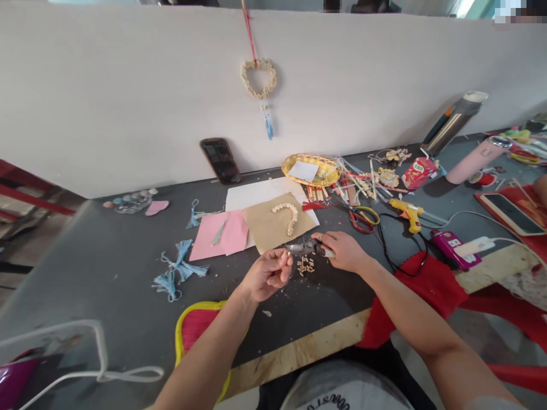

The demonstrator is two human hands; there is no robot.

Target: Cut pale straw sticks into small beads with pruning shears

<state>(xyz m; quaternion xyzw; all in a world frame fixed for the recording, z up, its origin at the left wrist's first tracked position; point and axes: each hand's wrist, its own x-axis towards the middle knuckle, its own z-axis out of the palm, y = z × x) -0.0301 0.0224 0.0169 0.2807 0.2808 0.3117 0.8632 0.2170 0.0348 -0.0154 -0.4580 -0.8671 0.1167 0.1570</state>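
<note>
My right hand (344,250) is closed around the handles of a pair of pruning shears (304,247), whose blades point left. The fingertips of my left hand (267,276) pinch a small pale piece right at the blade tip; most of it is hidden by the fingers. Just below the shears lies a little heap of short, cut, pale stick pieces (305,266). Beyond my hands, a curved strip of pale bits (293,214) rests on brown paper (261,219). Pink paper (199,242) with a pale tassel on it is to the left.
Blue tassels (182,265) lie at left. A phone (220,161) and a heart wreath (243,77) are at the wall. A wicker basket (331,175), scissors (362,228), a yellow glue gun (405,212) with its cord and a pink bottle (476,159) stand or lie to the right.
</note>
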